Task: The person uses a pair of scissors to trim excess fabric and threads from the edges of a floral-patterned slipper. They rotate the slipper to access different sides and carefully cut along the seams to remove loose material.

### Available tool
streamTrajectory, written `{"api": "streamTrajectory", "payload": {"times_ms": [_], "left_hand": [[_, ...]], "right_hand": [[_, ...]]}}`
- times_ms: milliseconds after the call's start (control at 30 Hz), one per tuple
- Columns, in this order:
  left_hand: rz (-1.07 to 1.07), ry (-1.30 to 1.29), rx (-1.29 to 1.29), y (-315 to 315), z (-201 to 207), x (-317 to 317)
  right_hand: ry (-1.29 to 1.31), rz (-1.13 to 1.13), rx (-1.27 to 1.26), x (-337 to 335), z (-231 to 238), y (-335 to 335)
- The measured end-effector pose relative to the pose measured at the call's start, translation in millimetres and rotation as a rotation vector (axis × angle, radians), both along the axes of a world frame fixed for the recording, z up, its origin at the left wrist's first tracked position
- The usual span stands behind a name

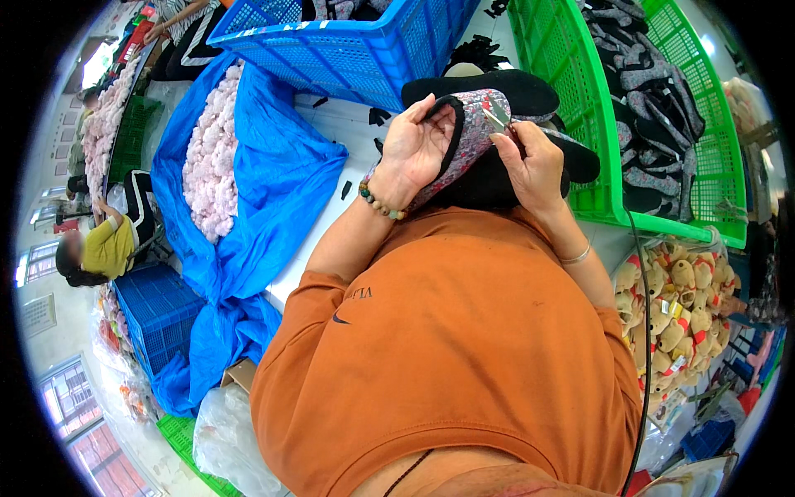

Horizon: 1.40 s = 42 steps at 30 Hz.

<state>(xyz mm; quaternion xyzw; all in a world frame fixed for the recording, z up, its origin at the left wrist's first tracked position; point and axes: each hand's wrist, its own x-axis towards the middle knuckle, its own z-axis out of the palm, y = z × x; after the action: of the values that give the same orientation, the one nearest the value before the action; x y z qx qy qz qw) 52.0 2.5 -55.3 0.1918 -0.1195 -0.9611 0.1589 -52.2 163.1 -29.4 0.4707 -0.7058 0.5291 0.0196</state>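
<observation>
A grey, red-speckled slipper (pixel 462 153) with black edging is held up in front of my chest. My left hand (pixel 414 147) grips it at the opening, its fingers partly hidden by the black rim. Pinched in my right hand (pixel 532 166) is a small pair of metal thread snips (pixel 497 118), whose tips lie against the slipper's upper. Beneath and behind them, more slippers with black soles (pixel 530 93) are heaped close to my lap.
A blue crate (pixel 331 62) stands ahead, and a green crate (pixel 571 74) full of slippers is to the right. Pink fluffy pieces (pixel 214 157) lie on a blue sheet (pixel 277 182) at left. Plush toys (pixel 675 315) are piled at right. A co-worker (pixel 112 244) sits far left.
</observation>
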Motion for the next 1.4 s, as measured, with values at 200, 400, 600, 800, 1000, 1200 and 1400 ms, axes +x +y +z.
{"api": "streamTrajectory", "payload": {"times_ms": [200,400,600,800,1000,1200,1400], "left_hand": [[-0.049,-0.033,-0.016,30.0,32.9,0.4],[-0.141,0.030,-0.233,52.2,43.9,11.8],[-0.066,0.052,-0.529,59.2,51.5,18.4],[-0.109,-0.007,-0.516,55.6,37.5,17.8],[-0.087,-0.053,-0.670,60.0,34.5,9.2],[-0.131,-0.100,-0.698,57.4,27.0,7.8],[-0.202,-0.113,-0.742,56.3,21.9,3.8]], "right_hand": [[-0.133,-0.031,-0.031,-14.5,6.0,9.0],[-0.192,0.013,-0.014,-20.4,21.1,20.7],[-0.184,0.055,-0.005,-21.3,24.8,23.1],[-0.155,0.055,-0.004,-23.1,15.5,21.2],[-0.147,0.070,0.045,-25.9,16.2,22.0],[-0.128,0.160,0.194,-31.0,13.5,24.3],[-0.077,0.320,0.074,-28.9,26.3,19.6]]}}
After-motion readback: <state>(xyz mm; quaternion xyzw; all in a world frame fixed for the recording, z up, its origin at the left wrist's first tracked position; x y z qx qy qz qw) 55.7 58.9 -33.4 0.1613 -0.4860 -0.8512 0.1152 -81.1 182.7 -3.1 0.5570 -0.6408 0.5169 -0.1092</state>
